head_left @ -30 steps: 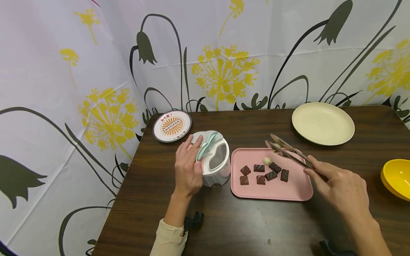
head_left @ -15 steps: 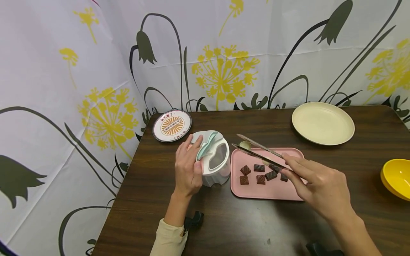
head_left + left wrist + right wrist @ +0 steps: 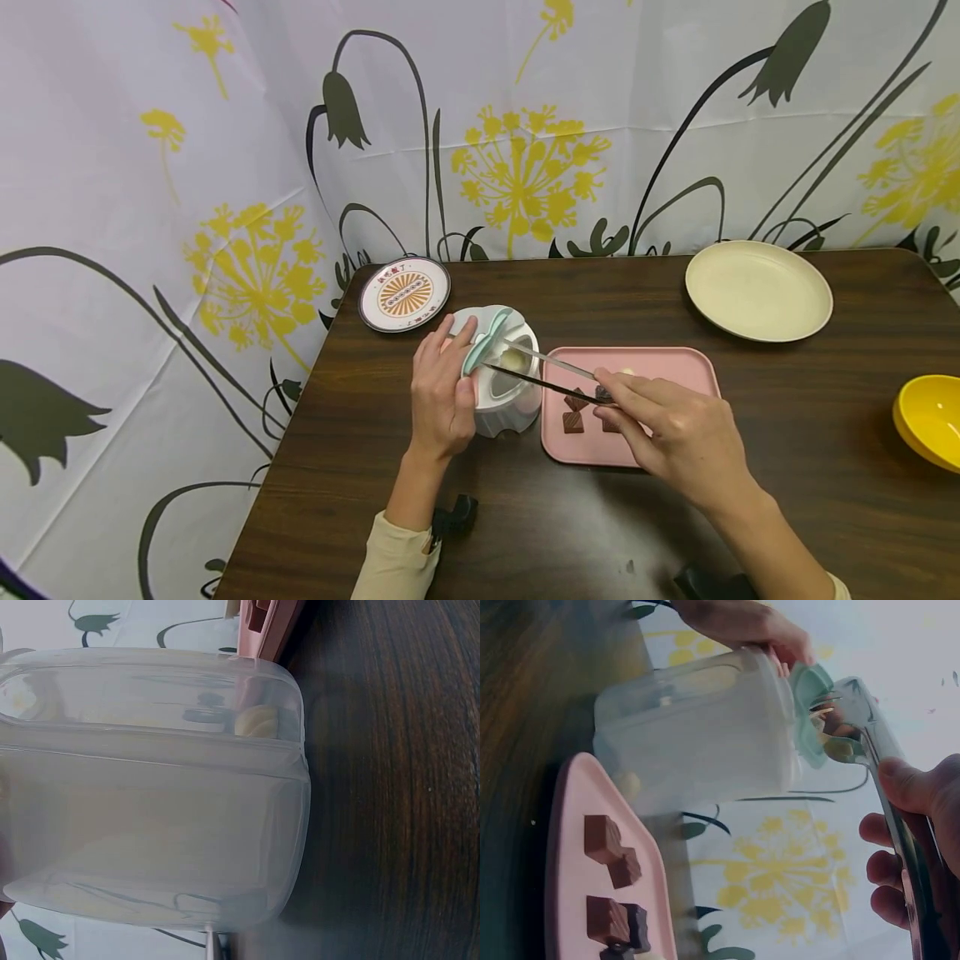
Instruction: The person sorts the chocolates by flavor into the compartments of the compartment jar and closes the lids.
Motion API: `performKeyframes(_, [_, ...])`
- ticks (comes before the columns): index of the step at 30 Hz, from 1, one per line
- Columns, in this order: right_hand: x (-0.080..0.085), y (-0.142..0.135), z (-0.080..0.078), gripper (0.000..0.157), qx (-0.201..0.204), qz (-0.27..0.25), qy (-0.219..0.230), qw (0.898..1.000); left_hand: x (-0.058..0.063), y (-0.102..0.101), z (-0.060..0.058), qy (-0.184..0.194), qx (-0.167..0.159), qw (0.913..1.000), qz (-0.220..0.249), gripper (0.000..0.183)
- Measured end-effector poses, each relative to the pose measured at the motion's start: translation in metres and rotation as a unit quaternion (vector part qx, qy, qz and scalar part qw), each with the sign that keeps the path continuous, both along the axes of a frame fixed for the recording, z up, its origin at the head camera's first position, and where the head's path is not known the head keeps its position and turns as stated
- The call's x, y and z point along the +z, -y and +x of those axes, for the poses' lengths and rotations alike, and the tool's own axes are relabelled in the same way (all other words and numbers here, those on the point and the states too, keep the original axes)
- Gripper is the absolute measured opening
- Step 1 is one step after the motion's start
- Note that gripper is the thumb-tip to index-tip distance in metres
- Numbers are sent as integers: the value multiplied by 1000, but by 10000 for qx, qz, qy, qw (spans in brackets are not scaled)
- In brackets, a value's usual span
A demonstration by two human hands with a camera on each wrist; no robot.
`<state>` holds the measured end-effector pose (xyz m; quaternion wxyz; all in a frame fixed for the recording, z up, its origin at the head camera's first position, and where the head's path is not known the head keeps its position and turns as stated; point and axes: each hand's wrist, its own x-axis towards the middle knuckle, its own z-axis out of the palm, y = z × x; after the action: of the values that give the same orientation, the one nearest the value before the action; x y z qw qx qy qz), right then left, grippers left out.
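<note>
My left hand (image 3: 441, 392) grips the top of a translucent white container (image 3: 504, 417), with the thumb at the near side of the lid and fingers over it. Beside the fingers, its teal flap (image 3: 483, 342) stands raised from the lid opening. My right hand (image 3: 686, 437) holds metal tongs (image 3: 558, 387), their tips over that opening. Between the tips sits a pale round candy (image 3: 513, 360). Another pale, ridged candy (image 3: 256, 721) shows through the container wall near the bottom. Right of the container, several brown chocolates (image 3: 573, 422) lie on a pink tray (image 3: 570, 454), partly hidden by the right hand.
A patterned white plate (image 3: 405, 294) lies at the back left of the dark wooden table (image 3: 337, 500). Toward the back right is a cream plate (image 3: 759, 292), and a yellow bowl (image 3: 930, 421) stands at the right edge. A floral curtain (image 3: 645, 125) hangs behind.
My right hand has moved left with the tongs, from above the tray's back right to the container opening, carrying the pale candy. The left hand has stayed in place on the container.
</note>
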<state>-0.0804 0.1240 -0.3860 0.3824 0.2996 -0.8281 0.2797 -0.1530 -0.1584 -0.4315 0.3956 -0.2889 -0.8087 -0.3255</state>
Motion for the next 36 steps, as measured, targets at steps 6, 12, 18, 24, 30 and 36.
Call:
performKeyframes(6, [-5,3,0,42,25,53,102,9999,0,0,0,23,-5,10000,11,58])
performKeyframes(12, [-7,2,-1,43,-16,56,180,9998,0,1,0,14,26,10000,-49,59])
performKeyframes(18, [-7,-1,0,45,-19,178,358,9992,0,0,0,-17,27,10000,-68,61])
performKeyframes(24, [-8,-3,-1,46,-78,347,602,9976,0,0,0,6,31,10000,-66,61])
performKeyframes(30, [-7,-5,-2,48,-122,367,655,9971,0,0,1,42,65,10000,-39,62])
performKeyframes(36, [-6,-7,-1,52,-284,406,804,9955,0,0,1,28,31,10000,-40,61])
